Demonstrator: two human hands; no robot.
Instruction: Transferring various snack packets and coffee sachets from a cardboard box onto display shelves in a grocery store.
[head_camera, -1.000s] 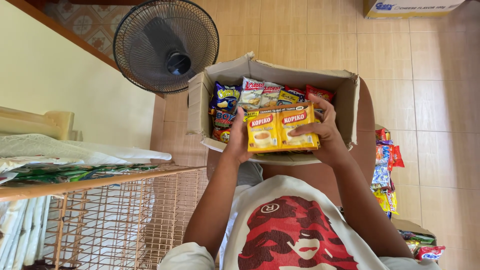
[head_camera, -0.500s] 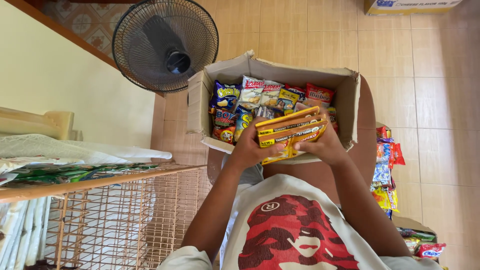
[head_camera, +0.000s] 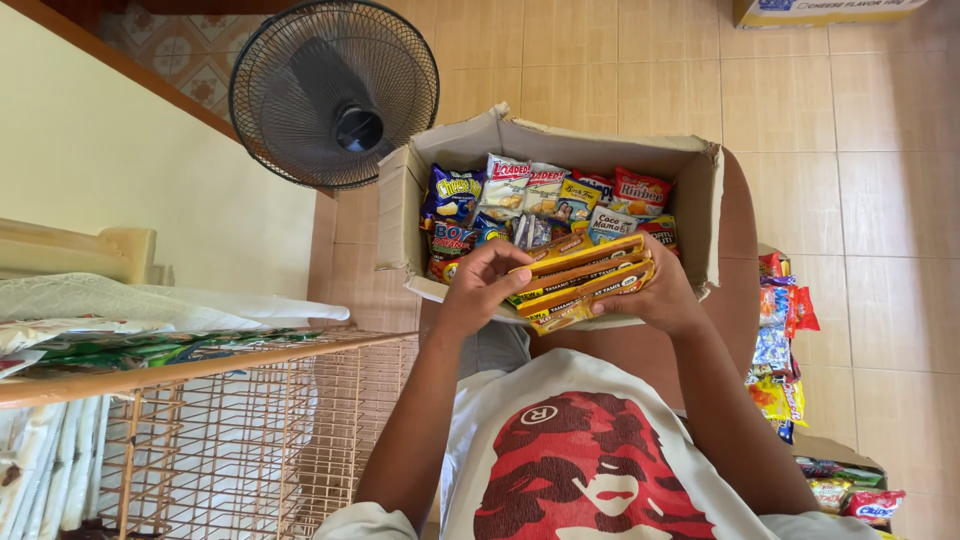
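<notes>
A stack of flat yellow snack packs (head_camera: 585, 280) is held edge-on between both my hands, just over the near edge of an open cardboard box (head_camera: 455, 150). My left hand (head_camera: 478, 285) grips the stack's left end, fingers curled over the top. My right hand (head_camera: 655, 295) holds the right end from below. The box sits on my lap and is filled with several colourful snack bags (head_camera: 545, 200).
A black standing fan (head_camera: 335, 95) stands at the upper left by a cream wall. A wire rack (head_camera: 230, 440) with bagged goods is at the lower left. More snack packets (head_camera: 780, 340) hang at the right. Tan floor tiles lie beyond.
The yellow packs, first held face-up side by side, have been tipped and gathered into an edge-on stack, and lowered toward the box's near edge.
</notes>
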